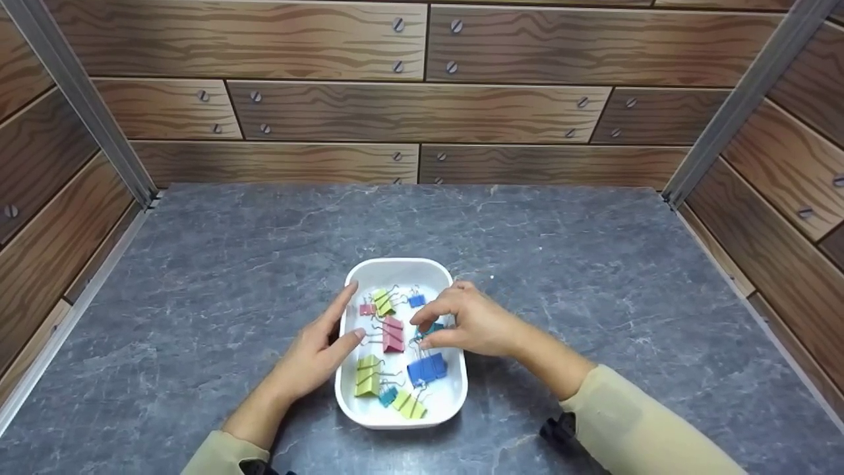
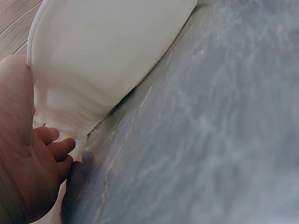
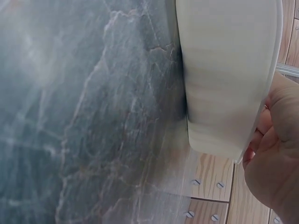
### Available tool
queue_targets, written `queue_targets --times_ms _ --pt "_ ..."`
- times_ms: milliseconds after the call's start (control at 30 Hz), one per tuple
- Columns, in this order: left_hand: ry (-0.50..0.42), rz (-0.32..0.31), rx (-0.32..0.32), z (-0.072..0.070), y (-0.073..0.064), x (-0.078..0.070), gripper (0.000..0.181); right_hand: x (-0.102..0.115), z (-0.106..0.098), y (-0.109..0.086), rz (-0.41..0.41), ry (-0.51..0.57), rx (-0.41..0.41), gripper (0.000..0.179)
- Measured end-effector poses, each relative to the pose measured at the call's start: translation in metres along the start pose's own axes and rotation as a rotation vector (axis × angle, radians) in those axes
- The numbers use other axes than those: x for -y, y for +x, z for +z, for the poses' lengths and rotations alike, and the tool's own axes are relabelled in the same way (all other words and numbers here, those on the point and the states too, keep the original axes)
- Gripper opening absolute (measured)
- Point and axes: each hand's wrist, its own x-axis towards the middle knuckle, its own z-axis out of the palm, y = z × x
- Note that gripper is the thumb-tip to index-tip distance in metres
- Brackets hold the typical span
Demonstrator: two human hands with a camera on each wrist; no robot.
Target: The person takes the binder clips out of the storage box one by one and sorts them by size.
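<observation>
The teal binder clip with wire handles (image 1: 433, 327) lies inside the white, round-cornered plastic tray (image 1: 401, 423), partly under my right hand (image 1: 473, 321). The thumb and index finger curve about it, tips apart; whether they grip it, I cannot tell. The wire handles of the wide blue binder clip (image 1: 427, 369) are just beside, so a careless lift could catch them. My left hand (image 1: 315, 357) rests at the tray's left rim, thumb and fingers spread; an uneven push might slide the tray.
</observation>
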Motion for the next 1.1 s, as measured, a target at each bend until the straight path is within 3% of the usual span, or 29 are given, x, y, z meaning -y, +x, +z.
queue_targets --times_ms 433,1100 --pt "-0.007 0.025 -0.006 -0.001 0.0019 0.0004 0.074 -0.0029 0.0032 0.0021 -0.023 -0.03 0.004 0.025" --pt "0.017 0.018 -0.016 0.0013 0.0006 0.0009 0.073 0.0019 0.0091 -0.0007 0.062 -0.056 -0.037 0.013"
